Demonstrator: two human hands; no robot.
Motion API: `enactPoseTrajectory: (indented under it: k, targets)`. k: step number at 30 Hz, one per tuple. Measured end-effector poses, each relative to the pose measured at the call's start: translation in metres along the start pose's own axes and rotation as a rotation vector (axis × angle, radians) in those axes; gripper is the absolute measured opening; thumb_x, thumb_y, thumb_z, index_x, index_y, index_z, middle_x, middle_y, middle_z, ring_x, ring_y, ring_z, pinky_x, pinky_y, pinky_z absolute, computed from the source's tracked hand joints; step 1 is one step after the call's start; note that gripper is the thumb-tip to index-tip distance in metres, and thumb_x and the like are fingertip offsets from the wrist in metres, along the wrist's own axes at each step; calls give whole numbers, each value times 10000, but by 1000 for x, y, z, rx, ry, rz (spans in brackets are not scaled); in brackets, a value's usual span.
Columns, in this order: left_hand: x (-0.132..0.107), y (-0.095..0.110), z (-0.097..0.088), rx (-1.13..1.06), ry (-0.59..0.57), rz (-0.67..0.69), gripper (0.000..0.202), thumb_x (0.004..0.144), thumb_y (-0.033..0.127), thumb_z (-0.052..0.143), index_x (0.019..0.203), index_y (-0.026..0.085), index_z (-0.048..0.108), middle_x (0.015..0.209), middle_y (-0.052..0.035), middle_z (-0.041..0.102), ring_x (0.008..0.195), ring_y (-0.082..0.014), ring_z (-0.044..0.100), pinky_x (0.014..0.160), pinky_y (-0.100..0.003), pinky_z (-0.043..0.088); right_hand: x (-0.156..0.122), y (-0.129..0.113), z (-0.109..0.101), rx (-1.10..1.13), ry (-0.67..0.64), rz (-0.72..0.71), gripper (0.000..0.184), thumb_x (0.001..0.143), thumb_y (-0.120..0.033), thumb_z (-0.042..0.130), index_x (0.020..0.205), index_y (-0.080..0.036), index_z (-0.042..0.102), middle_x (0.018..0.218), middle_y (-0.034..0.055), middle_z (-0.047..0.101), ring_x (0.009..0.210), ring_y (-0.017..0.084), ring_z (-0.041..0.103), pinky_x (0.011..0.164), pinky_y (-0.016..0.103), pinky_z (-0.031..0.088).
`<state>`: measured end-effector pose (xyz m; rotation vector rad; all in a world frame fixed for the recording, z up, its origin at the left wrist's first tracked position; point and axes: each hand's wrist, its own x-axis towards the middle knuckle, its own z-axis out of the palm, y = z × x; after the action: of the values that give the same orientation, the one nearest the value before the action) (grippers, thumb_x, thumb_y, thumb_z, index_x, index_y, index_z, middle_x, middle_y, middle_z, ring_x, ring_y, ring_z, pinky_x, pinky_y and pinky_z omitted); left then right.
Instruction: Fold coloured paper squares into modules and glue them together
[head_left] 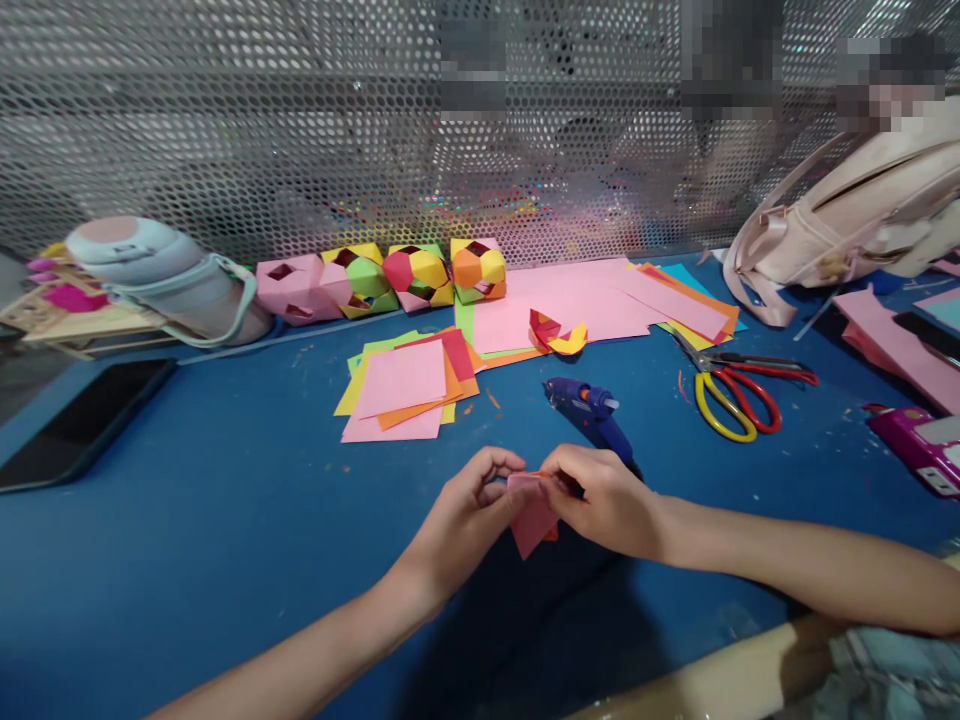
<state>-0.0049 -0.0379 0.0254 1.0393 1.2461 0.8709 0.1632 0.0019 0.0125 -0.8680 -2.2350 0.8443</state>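
Between my two hands is a small piece of folded paper [531, 522], pink on the side facing me with some orange at its edges. My left hand [480, 500] pinches its upper left side, thumb in front. With closed fingers, my right hand [596, 495] grips the upper right corner. Just beyond my right hand lies a blue glue gun [589, 402], nozzle to the left. Farther back, a red and yellow folded paper piece [557, 334] rests at the front edge of a large pink sheet [555, 295].
Cut paper squares [401, 380] are stacked left of centre. Several folded paper balls [420, 275] line the perforated metal screen [337, 130]. A bottle [172, 280] and phone [90, 420] are at left. Scissors [727, 400], a magenta device [919, 445] and a backpack [847, 220] are at right.
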Motion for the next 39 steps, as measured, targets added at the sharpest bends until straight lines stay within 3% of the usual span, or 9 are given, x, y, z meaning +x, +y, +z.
enactPoseTrajectory:
  k: [6, 16, 22, 28, 35, 39]
  targets:
    - [5, -3, -3, 233, 107, 86, 193, 733, 332, 582, 645, 167, 631, 608, 6, 630, 578, -127, 551, 546, -211, 418, 1, 0, 1, 11, -5, 8, 170, 838, -168, 473, 668, -177, 480, 586, -29, 480, 534, 87, 435, 519, 202, 340]
    - [7, -4, -1, 186, 127, 29, 152, 716, 300, 602, 686, 159, 651, 645, 11, 647, 612, -126, 558, 559, -194, 426, 0, 4, 3, 25, -4, 39, 173, 866, -215, 495, 710, -158, 541, 629, -3, 573, 582, 96, 519, 560, 200, 383]
    - [11, -7, -5, 186, 162, -2, 223, 737, 361, 588, 693, 147, 632, 635, 17, 607, 601, -121, 517, 546, -201, 393, 1, 0, -7, -21, -2, -8, 190, 891, -274, 468, 1011, -150, 547, 863, 56, 581, 626, 103, 513, 610, 224, 439]
    - [6, -5, -3, 295, 38, 102, 268, 754, 362, 559, 615, 137, 601, 611, 19, 533, 593, -113, 452, 531, -201, 354, 5, -1, -8, 113, -14, -34, 189, 874, -236, 501, 996, -143, 612, 904, 65, 599, 768, 126, 549, 692, 241, 468]
    - [4, -7, -2, 229, -135, 62, 322, 779, 411, 534, 685, 129, 660, 672, -2, 554, 621, -120, 458, 547, -211, 355, 9, -9, -9, 318, -113, 196, 148, 829, -241, 570, 862, -179, 700, 804, 22, 601, 749, 110, 547, 645, 210, 435]
    - [4, -8, -4, 223, -168, 34, 321, 775, 406, 538, 691, 128, 674, 668, 1, 539, 624, -120, 449, 547, -214, 341, 11, -11, -13, 429, -167, 314, 149, 794, -257, 596, 812, -162, 709, 777, 12, 589, 652, 87, 508, 579, 201, 404]
